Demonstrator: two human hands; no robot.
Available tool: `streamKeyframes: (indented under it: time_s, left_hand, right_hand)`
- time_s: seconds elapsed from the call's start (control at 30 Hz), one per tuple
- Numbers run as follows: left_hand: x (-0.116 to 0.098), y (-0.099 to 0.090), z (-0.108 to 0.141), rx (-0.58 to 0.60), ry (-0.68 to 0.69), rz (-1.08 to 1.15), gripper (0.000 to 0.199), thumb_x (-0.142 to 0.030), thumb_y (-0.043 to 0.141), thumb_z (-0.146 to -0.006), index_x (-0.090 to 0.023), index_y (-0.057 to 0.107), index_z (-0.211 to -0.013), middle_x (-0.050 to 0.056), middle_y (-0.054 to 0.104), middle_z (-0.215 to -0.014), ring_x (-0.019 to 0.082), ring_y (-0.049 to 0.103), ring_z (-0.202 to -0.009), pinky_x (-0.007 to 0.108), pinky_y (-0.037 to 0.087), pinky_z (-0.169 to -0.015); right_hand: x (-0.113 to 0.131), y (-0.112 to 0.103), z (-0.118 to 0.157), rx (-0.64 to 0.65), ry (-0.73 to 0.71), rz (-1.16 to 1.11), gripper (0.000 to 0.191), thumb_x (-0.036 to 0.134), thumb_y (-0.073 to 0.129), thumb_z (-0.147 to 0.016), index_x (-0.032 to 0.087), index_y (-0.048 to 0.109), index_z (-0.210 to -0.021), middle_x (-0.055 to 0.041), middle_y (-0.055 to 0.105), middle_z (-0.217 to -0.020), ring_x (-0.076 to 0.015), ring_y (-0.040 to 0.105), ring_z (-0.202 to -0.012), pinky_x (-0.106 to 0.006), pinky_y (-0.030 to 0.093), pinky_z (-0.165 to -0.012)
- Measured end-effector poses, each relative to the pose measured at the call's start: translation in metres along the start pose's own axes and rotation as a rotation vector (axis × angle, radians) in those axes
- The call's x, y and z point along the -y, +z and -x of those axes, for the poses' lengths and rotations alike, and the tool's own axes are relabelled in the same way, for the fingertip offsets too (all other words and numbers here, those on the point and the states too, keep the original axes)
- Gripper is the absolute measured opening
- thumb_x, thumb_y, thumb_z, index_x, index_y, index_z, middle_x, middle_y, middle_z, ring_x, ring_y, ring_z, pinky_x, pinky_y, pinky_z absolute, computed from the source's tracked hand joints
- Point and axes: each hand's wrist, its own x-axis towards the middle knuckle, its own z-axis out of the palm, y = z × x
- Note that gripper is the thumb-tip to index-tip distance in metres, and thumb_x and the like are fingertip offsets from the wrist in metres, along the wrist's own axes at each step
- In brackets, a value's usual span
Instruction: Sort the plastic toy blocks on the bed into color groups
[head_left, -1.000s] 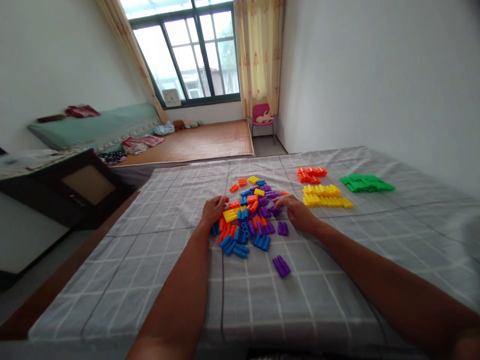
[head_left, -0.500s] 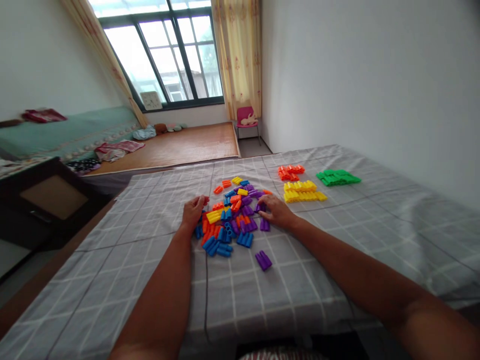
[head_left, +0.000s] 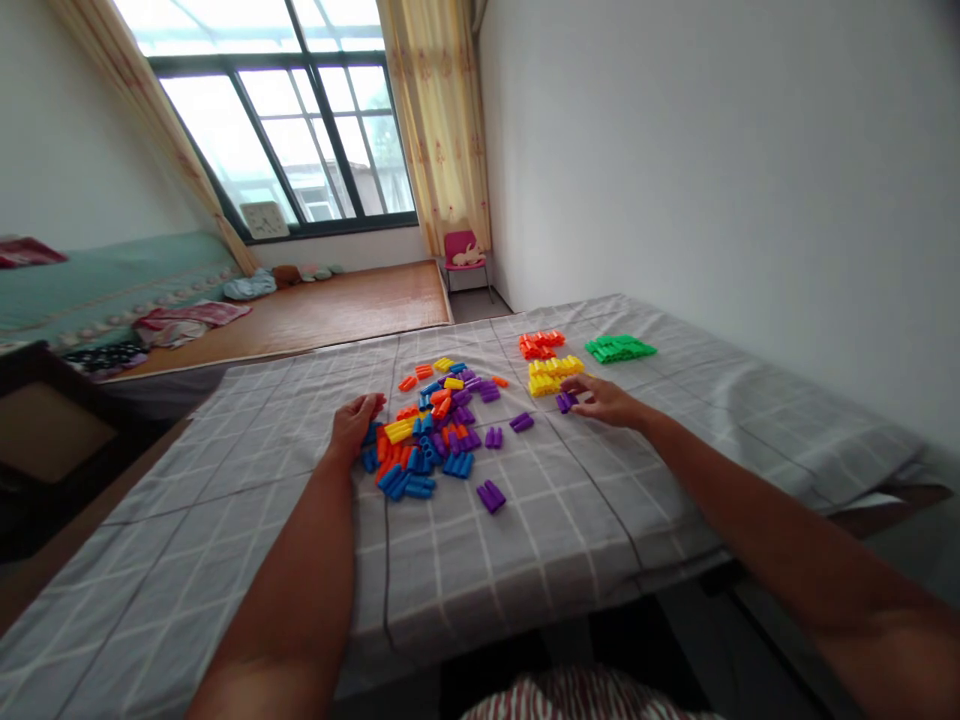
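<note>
A mixed heap of blue, orange, yellow and purple ribbed plastic pieces lies on the grey checked cloth [head_left: 300, 540]. At the heap's left edge, my left hand [head_left: 356, 422] is closed on a red piece [head_left: 379, 402], its tip showing by the fingers. My right hand [head_left: 600, 400] pinches a purple piece [head_left: 566, 402] just in front of the yellow stack [head_left: 551, 376]. Between the heap and my right hand lies a loose purple piece [head_left: 522, 422]. Another purple piece [head_left: 491, 496] rests nearer to me.
Behind the yellow stack sits an orange stack [head_left: 540, 345], with a green stack [head_left: 621, 348] to its right. A white wall [head_left: 712, 180] runs along the right. Beyond the table are a pink chair [head_left: 459, 245] and a low wooden platform [head_left: 360, 300].
My right hand has moved right from the heap to the yellow stack with a purple piece. A purple piece now lies apart, right of the heap. The view has turned right.
</note>
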Motion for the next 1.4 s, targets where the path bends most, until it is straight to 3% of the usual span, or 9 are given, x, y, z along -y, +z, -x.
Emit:
streamKeyframes:
  time_s: [0.13,0.23,0.4,0.6,0.73,0.9,1.1,1.3,1.4]
  left_hand:
    - [-0.003,0.002,0.001,-0.068,-0.029,0.021,0.029,-0.037,0.060,-0.075,-0.013,0.070,-0.088,0.008,0.073,-0.092,0.018,0.068,-0.085,0.027,0.055,-0.074]
    - [-0.011,0.004,-0.002,-0.029,-0.110,-0.020,0.021,-0.032,0.061,-0.076,-0.013,0.069,-0.082,0.009,0.073,-0.086,0.018,0.068,-0.084,0.028,0.054,-0.075]
    - [-0.021,0.006,-0.006,0.027,-0.211,-0.074,0.021,-0.033,0.065,-0.077,-0.012,0.066,-0.071,0.011,0.071,-0.079,0.017,0.067,-0.078,0.029,0.054,-0.075]
    - [-0.006,0.005,0.004,-0.158,-0.066,0.034,0.026,-0.035,0.056,-0.082,-0.012,0.066,-0.078,0.010,0.072,-0.086,0.016,0.068,-0.083,0.028,0.055,-0.077]
    - [0.000,-0.001,0.008,-0.114,-0.017,0.121,0.031,-0.041,0.058,-0.079,-0.011,0.067,-0.082,0.010,0.072,-0.087,0.018,0.068,-0.084,0.030,0.056,-0.075]
    - [-0.001,-0.001,0.008,-0.097,-0.021,0.153,0.036,-0.046,0.060,-0.076,-0.011,0.067,-0.081,0.011,0.072,-0.089,0.018,0.068,-0.086,0.030,0.056,-0.077]
    - [0.003,-0.002,0.007,-0.076,-0.020,0.174,0.039,-0.048,0.061,-0.075,-0.010,0.068,-0.082,0.011,0.072,-0.088,0.018,0.068,-0.084,0.031,0.055,-0.079]
    - [0.005,-0.002,0.006,-0.035,-0.024,0.172,0.044,-0.053,0.066,-0.070,-0.010,0.068,-0.082,0.010,0.072,-0.088,0.017,0.067,-0.080,0.030,0.053,-0.077]
    - [0.003,0.000,0.006,-0.010,0.001,0.107,0.050,-0.058,0.067,-0.067,-0.011,0.069,-0.081,0.011,0.072,-0.089,0.019,0.067,-0.082,0.031,0.054,-0.074]
  right_hand:
    - [-0.019,0.000,0.029,0.002,0.011,-0.030,0.049,0.025,0.070,-0.069,0.022,0.061,-0.117,-0.0071,0.063,-0.121,-0.0229,0.059,-0.112,-0.042,0.047,-0.100]
    - [-0.018,0.002,0.036,-0.051,0.033,-0.028,0.055,0.033,0.073,-0.070,0.022,0.059,-0.122,-0.0084,0.061,-0.126,-0.0244,0.058,-0.115,-0.042,0.046,-0.101]
    - [-0.017,-0.003,0.038,-0.174,0.100,0.039,0.038,0.045,0.052,-0.086,0.021,0.065,-0.111,-0.0081,0.067,-0.115,-0.0218,0.062,-0.105,-0.037,0.047,-0.096]
    - [-0.034,-0.016,0.042,-0.358,0.188,0.162,0.037,0.047,0.044,-0.088,0.020,0.068,-0.094,-0.0060,0.072,-0.095,-0.0199,0.064,-0.090,-0.031,0.048,-0.086]
    - [-0.042,-0.020,0.041,-0.389,0.223,0.186,0.039,0.047,0.042,-0.089,0.019,0.067,-0.098,-0.0072,0.071,-0.095,-0.0197,0.063,-0.089,-0.031,0.049,-0.083]
    - [-0.051,-0.029,0.048,-0.571,0.419,0.559,0.039,0.034,0.042,-0.087,0.018,0.066,-0.113,-0.0145,0.067,-0.111,-0.0287,0.058,-0.105,-0.045,0.047,-0.090]
    - [-0.061,-0.032,0.057,-0.398,0.597,0.805,0.047,0.047,0.040,-0.087,0.027,0.061,-0.124,-0.0115,0.055,-0.135,-0.0376,0.045,-0.121,-0.063,0.040,-0.090]
    - [-0.056,-0.038,0.049,-0.309,0.644,0.839,0.047,0.043,0.040,-0.088,0.026,0.059,-0.127,-0.0113,0.052,-0.139,-0.0389,0.043,-0.125,-0.064,0.039,-0.092]
    - [-0.039,-0.047,0.034,-0.195,0.557,0.757,0.038,0.038,0.048,-0.084,0.023,0.066,-0.114,-0.0112,0.061,-0.128,-0.0347,0.052,-0.117,-0.052,0.043,-0.093]
